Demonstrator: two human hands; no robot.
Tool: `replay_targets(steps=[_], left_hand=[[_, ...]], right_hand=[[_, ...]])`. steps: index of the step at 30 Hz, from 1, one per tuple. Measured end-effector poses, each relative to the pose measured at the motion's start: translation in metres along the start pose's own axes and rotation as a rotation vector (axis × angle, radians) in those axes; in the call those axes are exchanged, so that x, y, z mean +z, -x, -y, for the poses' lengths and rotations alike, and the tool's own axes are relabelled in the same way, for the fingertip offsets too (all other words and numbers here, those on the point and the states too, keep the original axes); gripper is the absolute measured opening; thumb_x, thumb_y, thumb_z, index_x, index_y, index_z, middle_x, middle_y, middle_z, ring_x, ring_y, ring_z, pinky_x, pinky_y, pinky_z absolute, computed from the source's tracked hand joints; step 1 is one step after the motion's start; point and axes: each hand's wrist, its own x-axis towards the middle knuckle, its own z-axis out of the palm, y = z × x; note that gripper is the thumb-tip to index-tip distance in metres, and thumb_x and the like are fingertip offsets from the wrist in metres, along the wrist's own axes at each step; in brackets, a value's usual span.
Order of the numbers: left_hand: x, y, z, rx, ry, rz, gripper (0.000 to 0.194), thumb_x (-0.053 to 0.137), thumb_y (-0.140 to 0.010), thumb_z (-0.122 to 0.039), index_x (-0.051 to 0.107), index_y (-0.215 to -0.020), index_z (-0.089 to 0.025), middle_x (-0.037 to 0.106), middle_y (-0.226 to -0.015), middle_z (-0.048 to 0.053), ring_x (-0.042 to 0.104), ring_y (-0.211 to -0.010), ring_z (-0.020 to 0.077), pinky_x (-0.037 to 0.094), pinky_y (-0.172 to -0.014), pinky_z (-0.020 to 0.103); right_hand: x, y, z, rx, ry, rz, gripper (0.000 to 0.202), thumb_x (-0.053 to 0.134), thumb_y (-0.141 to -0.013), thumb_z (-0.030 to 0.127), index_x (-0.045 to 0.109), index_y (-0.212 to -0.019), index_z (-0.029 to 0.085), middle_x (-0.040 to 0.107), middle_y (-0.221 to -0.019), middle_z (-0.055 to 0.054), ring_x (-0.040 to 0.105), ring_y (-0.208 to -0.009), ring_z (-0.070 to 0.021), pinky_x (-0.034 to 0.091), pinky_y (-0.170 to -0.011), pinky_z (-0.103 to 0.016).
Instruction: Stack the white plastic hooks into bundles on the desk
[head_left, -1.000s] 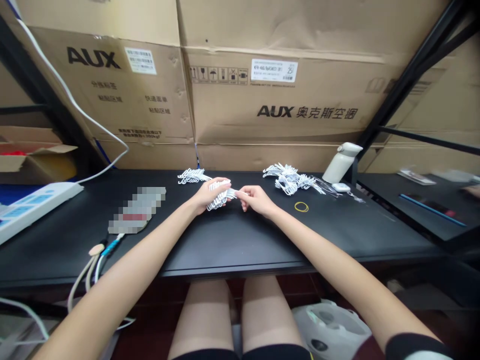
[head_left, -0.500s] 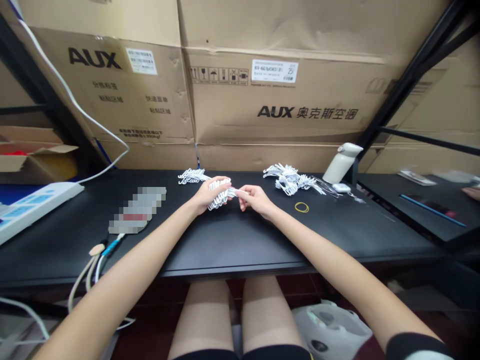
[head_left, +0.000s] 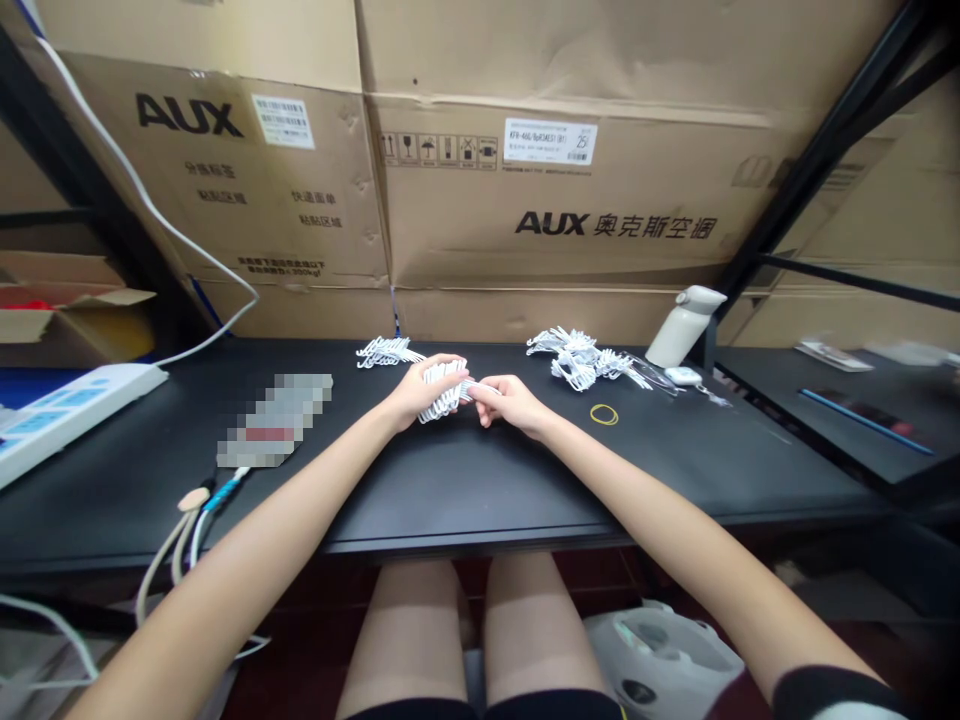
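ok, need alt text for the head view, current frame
A person's left hand grips a bundle of thin white looped pieces over a black table, the right hand pinching its narrow end. Similar white bunches lie beyond, with a yellow rubber band and off-white flask to the right; AUX cardboard lines the back.

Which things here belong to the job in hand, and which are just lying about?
Job:
white bundle, left hand gripping, right hand pinching
white piles, probably
yellow band, possibly

Apparently just lying about:
bottle
power strip
open cardboard box
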Motion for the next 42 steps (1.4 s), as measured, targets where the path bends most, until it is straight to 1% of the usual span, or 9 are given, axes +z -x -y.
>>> replay_targets(steps=[6,11,13,23,31,35,36,38,42], left_hand=[[0.0,0.001,-0.001,-0.031,0.007,0.015,0.049,0.071,-0.075,-0.041,0.057,-0.114,-0.017,0.069,-0.096,0.01,0.068,-0.064,0.0182,0.056,-0.052,0.028],[-0.001,0.002,-0.005,-0.058,-0.007,0.017,0.046,0.071,-0.075,-0.041,0.059,-0.113,-0.018,0.068,-0.09,0.007,0.068,-0.063,0.0171,0.055,-0.051,0.026],[-0.002,0.002,-0.006,-0.068,-0.01,0.015,0.044,0.071,-0.074,-0.04,0.059,-0.11,-0.018,0.068,-0.086,0.006,0.067,-0.062,0.0172,0.055,-0.05,0.026],[-0.001,0.001,-0.005,-0.063,0.0,0.022,0.042,0.071,-0.074,-0.039,0.059,-0.107,-0.017,0.066,-0.083,0.004,0.065,-0.058,0.0155,0.054,-0.049,0.026],[-0.001,0.001,-0.005,-0.088,-0.009,0.032,0.041,0.069,-0.075,-0.04,0.057,-0.106,-0.017,0.065,-0.072,0.003,0.064,-0.056,0.0154,0.054,-0.05,0.026],[-0.001,0.001,-0.004,-0.095,-0.017,0.029,0.041,0.069,-0.075,-0.042,0.057,-0.106,-0.018,0.066,-0.072,0.003,0.064,-0.057,0.0161,0.054,-0.049,0.026],[-0.002,0.0,-0.004,-0.1,-0.019,0.023,0.041,0.069,-0.075,-0.042,0.057,-0.107,-0.018,0.066,-0.073,0.003,0.065,-0.057,0.0165,0.054,-0.048,0.026],[-0.002,0.0,-0.004,-0.107,-0.02,0.007,0.041,0.068,-0.075,-0.042,0.057,-0.107,-0.019,0.066,-0.074,0.004,0.065,-0.058,0.0169,0.054,-0.047,0.026],[-0.004,-0.001,-0.005,-0.11,-0.008,-0.037,0.039,0.068,-0.076,-0.041,0.058,-0.106,-0.018,0.065,-0.075,0.003,0.065,-0.057,0.0162,0.053,-0.047,0.025]], right_hand=[[0.0,0.0,-0.003,-0.101,0.185,-0.023,0.044,0.059,-0.078,0.057,0.05,-0.061,0.017,0.053,-0.05,0.003,0.053,-0.044,-0.0095,0.042,-0.048,-0.021],[0.002,0.006,-0.001,-0.243,0.474,-0.074,0.039,0.048,-0.087,0.053,0.053,-0.071,0.018,0.054,-0.049,0.004,0.052,-0.047,-0.0108,0.041,-0.055,-0.022],[0.003,0.008,0.0,-0.272,0.537,-0.103,0.039,0.046,-0.089,0.052,0.055,-0.073,0.018,0.053,-0.049,0.004,0.052,-0.047,-0.0109,0.04,-0.056,-0.023],[0.005,0.009,-0.001,-0.264,0.494,-0.115,0.037,0.046,-0.088,0.051,0.053,-0.073,0.018,0.054,-0.058,0.003,0.052,-0.045,-0.01,0.041,-0.051,-0.022],[0.005,0.01,0.0,-0.261,0.494,-0.115,0.037,0.047,-0.088,0.051,0.053,-0.072,0.018,0.055,-0.059,0.003,0.053,-0.045,-0.0097,0.041,-0.051,-0.022],[0.006,0.01,0.0,-0.257,0.5,-0.117,0.037,0.047,-0.088,0.052,0.055,-0.074,0.018,0.056,-0.059,0.002,0.053,-0.045,-0.0099,0.041,-0.05,-0.022],[0.006,0.01,0.0,-0.254,0.502,-0.136,0.038,0.047,-0.087,0.053,0.056,-0.074,0.018,0.056,-0.059,0.002,0.052,-0.045,-0.01,0.041,-0.05,-0.022],[0.003,0.008,0.003,-0.267,0.515,-0.245,0.04,0.048,-0.085,0.055,0.058,-0.073,0.018,0.056,-0.057,0.002,0.052,-0.046,-0.0107,0.041,-0.05,-0.023],[-0.021,0.006,0.022,-0.351,0.553,-0.609,0.041,0.053,-0.081,0.056,0.056,-0.065,0.018,0.055,-0.054,0.0,0.052,-0.05,-0.0125,0.043,-0.052,-0.024]])
